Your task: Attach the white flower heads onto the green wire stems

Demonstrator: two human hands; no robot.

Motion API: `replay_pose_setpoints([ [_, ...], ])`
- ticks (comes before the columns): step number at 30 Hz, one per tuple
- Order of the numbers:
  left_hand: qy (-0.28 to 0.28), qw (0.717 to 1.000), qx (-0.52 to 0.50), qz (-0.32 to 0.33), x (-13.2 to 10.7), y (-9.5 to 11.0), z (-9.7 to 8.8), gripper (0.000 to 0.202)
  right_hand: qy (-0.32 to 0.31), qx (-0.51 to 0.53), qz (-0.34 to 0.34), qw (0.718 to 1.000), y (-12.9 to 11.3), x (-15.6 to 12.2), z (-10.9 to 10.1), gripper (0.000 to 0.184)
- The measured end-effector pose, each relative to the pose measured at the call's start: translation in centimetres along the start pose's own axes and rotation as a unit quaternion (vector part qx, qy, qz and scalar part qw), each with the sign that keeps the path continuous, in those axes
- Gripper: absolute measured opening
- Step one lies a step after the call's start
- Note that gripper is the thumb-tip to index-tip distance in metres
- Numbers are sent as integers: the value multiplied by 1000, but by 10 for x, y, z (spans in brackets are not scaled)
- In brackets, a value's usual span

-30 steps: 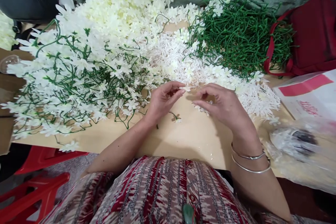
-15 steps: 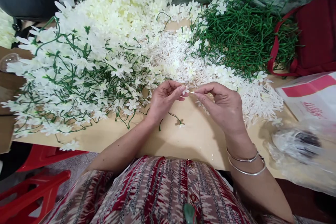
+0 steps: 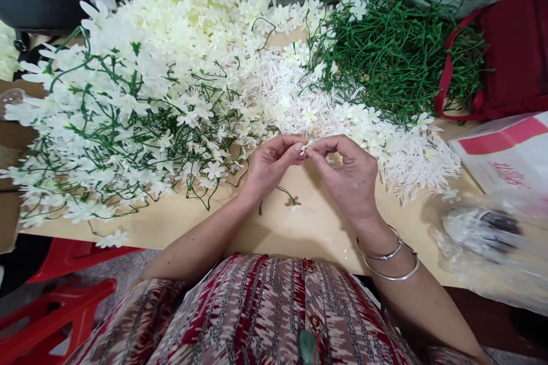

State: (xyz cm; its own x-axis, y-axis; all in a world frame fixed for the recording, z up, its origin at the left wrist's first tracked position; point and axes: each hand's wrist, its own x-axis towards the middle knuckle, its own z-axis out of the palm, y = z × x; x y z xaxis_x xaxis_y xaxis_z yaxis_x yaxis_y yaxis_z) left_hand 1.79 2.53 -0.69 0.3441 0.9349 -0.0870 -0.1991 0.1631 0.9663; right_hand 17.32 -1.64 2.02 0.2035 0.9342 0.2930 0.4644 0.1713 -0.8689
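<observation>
A small white artificial flower [image 3: 305, 149] is pinched between the thumb and fingers of my left hand [image 3: 269, 165]. My right hand [image 3: 349, 177] is closed in a pinch right against that flower; the tiny white piece in its fingertips is mostly hidden. Both hands meet above the table, in front of a heap of thin white plastic sticks [image 3: 282, 82]. To the left lies a big pile of white flowers on green stems [image 3: 128, 117]. Below my hands, a loose green stem [image 3: 287, 193] rests on the tabletop.
Loose cream-white blossoms [image 3: 201, 5] are heaped at the back. Bare green stems [image 3: 385, 51] lie back right, beside a red bag [image 3: 514, 51]. A white-and-pink bag [image 3: 505, 151] and clear plastic wrapping [image 3: 488, 245] occupy the right side. Red stools [image 3: 60, 319] stand lower left.
My right hand has moved left, bringing its fingertips from slightly apart to touching the flower. My left hand still pinches the flower and has barely shifted.
</observation>
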Motion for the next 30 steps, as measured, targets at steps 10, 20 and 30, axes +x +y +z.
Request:
replay_pose_setpoints([
  [10, -17, 963, 230, 138, -11, 13, 0, 21, 1, 16, 25, 1000, 3, 0, 2, 23],
  [20, -22, 956, 228, 183, -11, 26, -4, 24, 29, 20, -23, 999, 10, 4, -3, 7],
  [30, -153, 768, 588, 202, -51, 85, -37, 28, 18, 151, 40, 988, 19, 7, -5, 10],
])
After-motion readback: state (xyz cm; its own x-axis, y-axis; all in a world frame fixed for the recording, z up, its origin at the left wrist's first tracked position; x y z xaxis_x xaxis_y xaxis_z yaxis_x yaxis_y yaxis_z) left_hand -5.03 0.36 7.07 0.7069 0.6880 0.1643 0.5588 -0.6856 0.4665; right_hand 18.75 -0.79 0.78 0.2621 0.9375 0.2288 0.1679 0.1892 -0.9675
